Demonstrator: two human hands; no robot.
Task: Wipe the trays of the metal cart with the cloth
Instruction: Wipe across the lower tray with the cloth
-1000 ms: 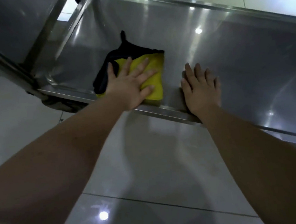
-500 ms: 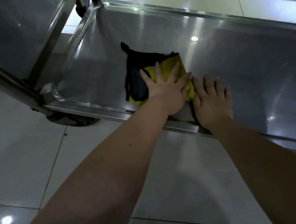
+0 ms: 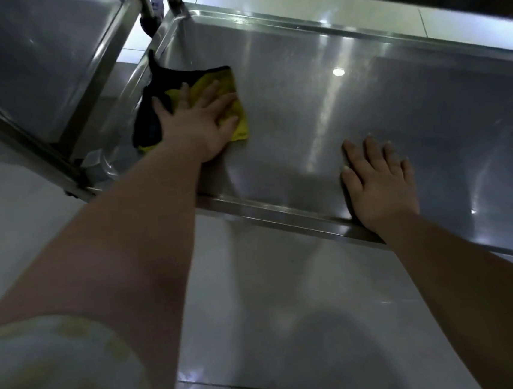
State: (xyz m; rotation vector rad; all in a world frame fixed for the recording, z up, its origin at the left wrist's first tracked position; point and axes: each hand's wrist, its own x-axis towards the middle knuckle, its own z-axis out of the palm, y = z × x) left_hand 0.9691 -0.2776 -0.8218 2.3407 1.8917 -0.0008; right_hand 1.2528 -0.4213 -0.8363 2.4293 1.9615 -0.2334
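My left hand (image 3: 201, 121) lies flat with fingers spread wide, pressing the yellow and dark cloth (image 3: 234, 102) onto the tray (image 3: 318, 100) near its left end. My right hand (image 3: 379, 179) rests open, palm down, on the bare metal by the tray's near rim, well apart from the cloth. Pale tiled floor (image 3: 275, 302) shows below.

The cloth (image 3: 234, 102) lies in the tray (image 3: 365, 96) near its left end, under the left hand (image 3: 201, 121). The right hand (image 3: 379, 182) rests flat to its right, by the tray's near rim.
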